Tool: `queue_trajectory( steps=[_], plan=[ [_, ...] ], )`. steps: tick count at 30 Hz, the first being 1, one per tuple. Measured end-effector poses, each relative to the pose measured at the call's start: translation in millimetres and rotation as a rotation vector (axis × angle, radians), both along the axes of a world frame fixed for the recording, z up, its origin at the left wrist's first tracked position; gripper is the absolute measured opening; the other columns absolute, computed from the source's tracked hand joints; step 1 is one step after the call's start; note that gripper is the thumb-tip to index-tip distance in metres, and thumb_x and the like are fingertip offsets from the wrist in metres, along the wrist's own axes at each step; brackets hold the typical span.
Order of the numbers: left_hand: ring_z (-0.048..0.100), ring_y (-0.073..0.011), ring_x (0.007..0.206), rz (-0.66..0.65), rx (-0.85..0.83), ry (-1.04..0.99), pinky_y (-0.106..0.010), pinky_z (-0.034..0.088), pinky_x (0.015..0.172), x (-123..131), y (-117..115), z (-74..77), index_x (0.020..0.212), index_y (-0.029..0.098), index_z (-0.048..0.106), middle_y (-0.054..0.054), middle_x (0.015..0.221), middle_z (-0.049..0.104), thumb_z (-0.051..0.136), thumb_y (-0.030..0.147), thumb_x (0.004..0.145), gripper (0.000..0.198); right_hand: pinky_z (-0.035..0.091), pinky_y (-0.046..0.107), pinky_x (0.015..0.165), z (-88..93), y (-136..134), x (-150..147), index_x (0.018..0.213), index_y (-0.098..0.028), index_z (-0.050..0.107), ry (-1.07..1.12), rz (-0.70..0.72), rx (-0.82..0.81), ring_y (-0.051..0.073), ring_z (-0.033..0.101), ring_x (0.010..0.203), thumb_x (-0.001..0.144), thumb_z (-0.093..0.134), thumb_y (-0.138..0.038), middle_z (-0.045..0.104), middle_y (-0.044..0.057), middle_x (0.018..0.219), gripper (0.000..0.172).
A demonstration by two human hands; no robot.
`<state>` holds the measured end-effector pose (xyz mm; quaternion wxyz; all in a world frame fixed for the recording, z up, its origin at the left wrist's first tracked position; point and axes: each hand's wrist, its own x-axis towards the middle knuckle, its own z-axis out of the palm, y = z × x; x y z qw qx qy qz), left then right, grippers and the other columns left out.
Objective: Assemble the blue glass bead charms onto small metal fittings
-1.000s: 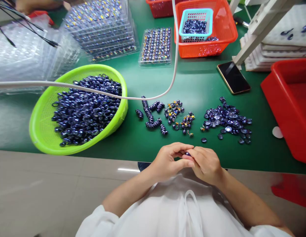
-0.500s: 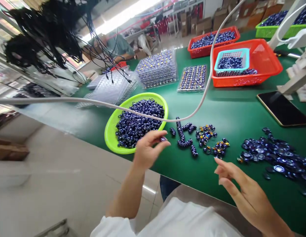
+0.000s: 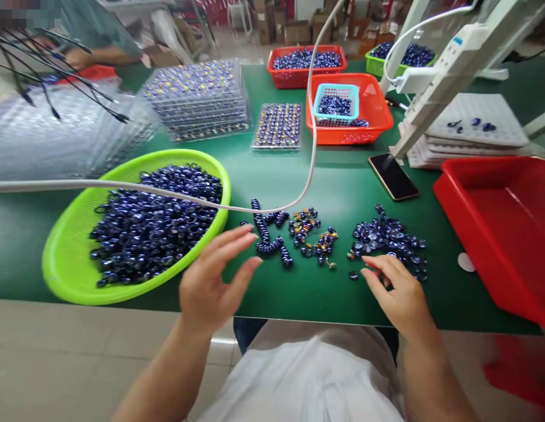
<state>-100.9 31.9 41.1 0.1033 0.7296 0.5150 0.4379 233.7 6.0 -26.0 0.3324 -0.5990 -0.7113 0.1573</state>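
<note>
A green bench (image 3: pixel 299 299) runs across the view. At its right stands a deep red bin (image 3: pixel 470 217); at its left, a lime-green basket (image 3: pixel 64 266) holds a heap of dark, shiny rings (image 3: pixel 153 223). A stack of filled clear trays (image 3: pixel 202 108) stands behind that basket, and farther right an orange-red basket (image 3: pixel 373 111) has a small turquoise one inside. The left hand (image 3: pixel 235 261) is open beside the lime-green basket's rim, thumb and fingers spread. The right hand (image 3: pixel 363 265) is at the near edge of a pile of dark discs (image 3: pixel 382 231), fingers bent and thumb slightly apart from the forefinger; whether it grips anything, I cannot tell. Between the hands lie rows of nested rings (image 3: pixel 260 225) and clusters of dark-and-gold pieces (image 3: pixel 323 243). A lone disc (image 3: pixel 353 275) sits just left of the right hand's fingertips.
</note>
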Motion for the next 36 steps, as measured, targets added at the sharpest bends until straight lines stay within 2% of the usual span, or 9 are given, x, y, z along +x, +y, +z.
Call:
queue_trajectory(
  steps=[2, 4, 7, 11, 14, 17, 26, 31, 36],
  plan=[
    [0.071, -0.0209, 0.107, -0.224, -0.056, -0.1, -0.033, 0.059, 0.093, 27, -10, -12.3, 0.119, 0.023, 0.067, -0.007, 0.117, 0.073, 0.071, 0.009, 0.085, 0.038, 0.054, 0.03, 0.07, -0.3, -2, 0, 0.119, -0.024, 0.063, -0.039, 0.071, -0.082, 0.017, 0.064, 0.081, 0.096, 0.061, -0.029, 0.065, 0.006, 0.107, 0.024],
    [0.073, -0.0155, 0.089, -0.328, -0.134, -0.18, -0.026, 0.06, 0.08, 51, -13, -26.5, 0.117, 0.02, 0.068, -0.006, 0.104, 0.075, 0.069, 0.008, 0.086, 0.033, 0.055, 0.032, 0.077, 0.8, -2, -8, 0.121, -0.023, 0.062, -0.081, 0.107, -0.079, 0.019, 0.065, 0.089, 0.095, 0.061, -0.028, 0.064, 0.007, 0.109, 0.026],
    [0.07, -0.0138, 0.076, -0.334, -0.252, -0.241, -0.026, 0.059, 0.073, 77, -14, -47.2, 0.111, 0.017, 0.07, -0.007, 0.093, 0.075, 0.066, 0.01, 0.089, 0.023, 0.054, 0.038, 0.087, 2.7, 6, -29, 0.12, -0.02, 0.063, -0.187, 0.135, 0.038, 0.026, 0.063, 0.104, 0.096, 0.059, -0.026, 0.065, 0.01, 0.107, 0.025],
    [0.069, -0.0147, 0.074, -0.327, -0.359, -0.24, -0.028, 0.06, 0.071, 91, -15, -62.0, 0.109, 0.014, 0.069, -0.009, 0.095, 0.074, 0.065, 0.011, 0.089, 0.021, 0.054, 0.04, 0.078, 0.5, 20, -50, 0.105, -0.017, 0.067, -0.354, 0.168, 0.021, 0.028, 0.062, 0.092, 0.095, 0.057, -0.02, 0.066, 0.011, 0.099, 0.014],
    [0.07, -0.0149, 0.076, -0.302, -0.413, -0.246, -0.028, 0.061, 0.071, 90, -17, -62.7, 0.113, 0.014, 0.068, -0.01, 0.1, 0.073, 0.065, 0.012, 0.088, 0.025, 0.052, 0.04, 0.077, -2.3, 22, -53, 0.09, -0.018, 0.065, -0.302, 0.197, -0.012, 0.026, 0.061, 0.088, 0.095, 0.054, -0.017, 0.065, 0.009, 0.09, 0.012],
    [0.071, -0.014, 0.076, -0.263, -0.427, -0.287, -0.025, 0.061, 0.067, 88, -20, -60.2, 0.112, 0.015, 0.069, -0.009, 0.1, 0.074, 0.067, 0.011, 0.087, 0.025, 0.052, 0.035, 0.075, -1.0, 15, -52, 0.092, -0.019, 0.064, -0.027, 0.178, -0.048, 0.021, 0.062, 0.081, 0.098, 0.054, -0.022, 0.066, 0.006, 0.088, 0.012],
    [0.068, -0.0161, 0.087, -0.346, -0.01, -0.212, -0.029, 0.06, 0.075, 100, -27, -64.1, 0.121, 0.022, 0.065, -0.008, 0.1, 0.073, 0.066, 0.005, 0.088, 0.036, 0.055, 0.023, 0.062, 6.9, -9, -67, 0.092, -0.022, 0.07, 0.697, 0.027, -0.443, 0.013, 0.066, 0.067, 0.092, 0.065, -0.041, 0.07, 0.0, 0.078, 0.019],
    [0.068, -0.0165, 0.083, -0.381, 0.011, -0.169, -0.03, 0.059, 0.073, 97, -24, -64.2, 0.121, 0.02, 0.064, -0.008, 0.096, 0.074, 0.064, 0.005, 0.089, 0.036, 0.058, 0.022, 0.064, 9.3, -13, -65, 0.096, -0.023, 0.073, 0.776, 0.035, -0.502, 0.012, 0.068, 0.068, 0.092, 0.065, -0.041, 0.073, 0.001, 0.082, 0.021],
    [0.068, -0.0177, 0.081, -0.343, 0.023, -0.124, -0.032, 0.059, 0.071, 98, -26, -67.1, 0.118, 0.018, 0.066, -0.01, 0.094, 0.075, 0.064, 0.009, 0.089, 0.03, 0.061, 0.024, 0.068, 9.9, -14, -66, 0.097, -0.023, 0.075, 0.674, 0.018, -0.449, 0.015, 0.072, 0.073, 0.092, 0.064, -0.043, 0.077, 0.002, 0.088, 0.023]
  ],
)
